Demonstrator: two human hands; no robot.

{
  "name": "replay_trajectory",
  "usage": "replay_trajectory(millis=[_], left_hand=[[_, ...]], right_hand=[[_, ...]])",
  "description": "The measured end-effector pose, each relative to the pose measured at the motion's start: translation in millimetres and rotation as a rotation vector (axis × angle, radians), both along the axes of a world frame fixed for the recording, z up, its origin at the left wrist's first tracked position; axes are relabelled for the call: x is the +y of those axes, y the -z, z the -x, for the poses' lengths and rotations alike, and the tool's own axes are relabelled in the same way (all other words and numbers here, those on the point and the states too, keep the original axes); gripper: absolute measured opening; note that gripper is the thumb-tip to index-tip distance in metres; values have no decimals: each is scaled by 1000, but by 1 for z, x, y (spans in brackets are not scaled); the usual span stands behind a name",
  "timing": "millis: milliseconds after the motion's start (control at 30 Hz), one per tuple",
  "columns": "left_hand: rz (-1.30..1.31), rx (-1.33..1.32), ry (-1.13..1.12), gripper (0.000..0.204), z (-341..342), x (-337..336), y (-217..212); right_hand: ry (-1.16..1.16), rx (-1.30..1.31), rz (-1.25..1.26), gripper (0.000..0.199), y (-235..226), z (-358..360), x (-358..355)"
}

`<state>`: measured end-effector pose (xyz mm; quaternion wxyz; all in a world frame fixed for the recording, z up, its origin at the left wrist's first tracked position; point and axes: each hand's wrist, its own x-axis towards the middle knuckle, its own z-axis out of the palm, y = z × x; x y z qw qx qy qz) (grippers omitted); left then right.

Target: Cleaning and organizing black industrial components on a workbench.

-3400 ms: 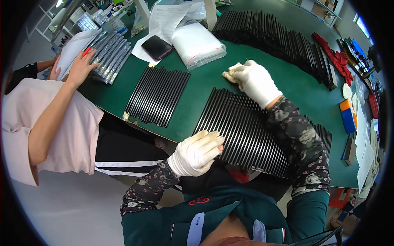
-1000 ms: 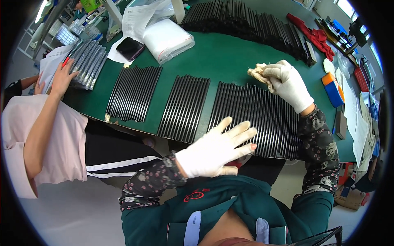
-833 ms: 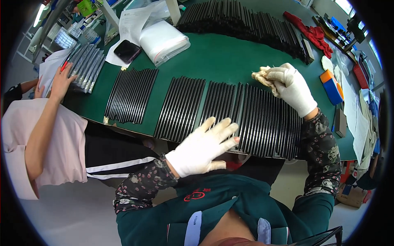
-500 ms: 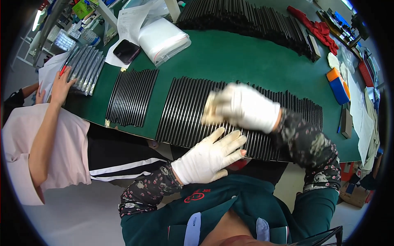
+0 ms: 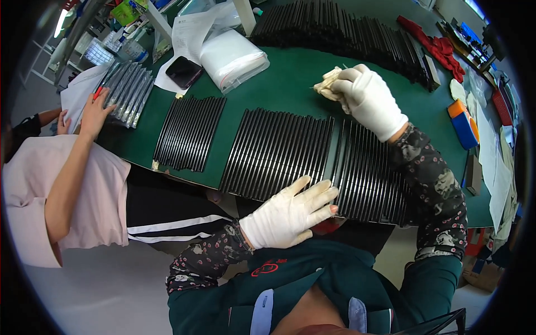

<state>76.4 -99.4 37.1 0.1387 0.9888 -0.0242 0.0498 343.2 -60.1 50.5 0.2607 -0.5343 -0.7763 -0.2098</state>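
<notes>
Rods [image 5: 279,149] are black, cloth [image 5: 327,85] cream, sleeves [image 5: 434,181] dark floral.

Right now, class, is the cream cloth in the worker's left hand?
No, the right hand holds the cream cloth, while the left hand is spread open near the black rods.

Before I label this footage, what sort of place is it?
Probably a factory workshop: rows of slim black rods on a green worktable, a crumpled cream cloth in the white-gloved right hand, and a co-worker in pink alongside.
</notes>
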Motion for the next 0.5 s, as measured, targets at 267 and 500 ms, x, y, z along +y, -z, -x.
replay_trajectory(millis=[267,500], left_hand=[[30,-102,28,66,-50,-35,-23],[3,16,-23,67,-69,-29,4]], right_hand=[[160,-26,-121,17,-24,-32,-73],[290,-39,-33,14,-20,-47,-111]])
